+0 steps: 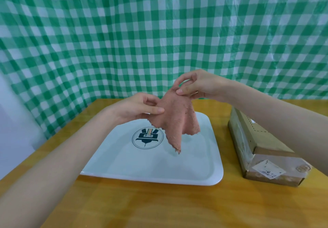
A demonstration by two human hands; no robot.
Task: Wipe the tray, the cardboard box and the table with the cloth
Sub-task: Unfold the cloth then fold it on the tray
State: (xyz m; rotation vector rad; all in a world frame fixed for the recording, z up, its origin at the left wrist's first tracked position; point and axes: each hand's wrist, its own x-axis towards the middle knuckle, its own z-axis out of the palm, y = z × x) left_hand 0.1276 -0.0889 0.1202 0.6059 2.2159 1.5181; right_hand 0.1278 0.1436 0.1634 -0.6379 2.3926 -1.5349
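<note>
A pink cloth (174, 121) with frayed edges hangs in the air above the white tray (124, 165). My left hand (136, 108) pinches its left edge between thumb and fingers. My right hand (197, 85) pinches its top corner, higher up. The tray lies on the yellow wooden table (159, 208) and has a round dark logo (147, 137) in its middle. A long cardboard box (262, 149) with a white label lies flat on the table to the right of the tray, apart from it.
A green and white checked sheet (159, 32) hangs behind the table's far edge. A pale wall (10, 121) shows at the left. Bare table surface stretches in front of the tray.
</note>
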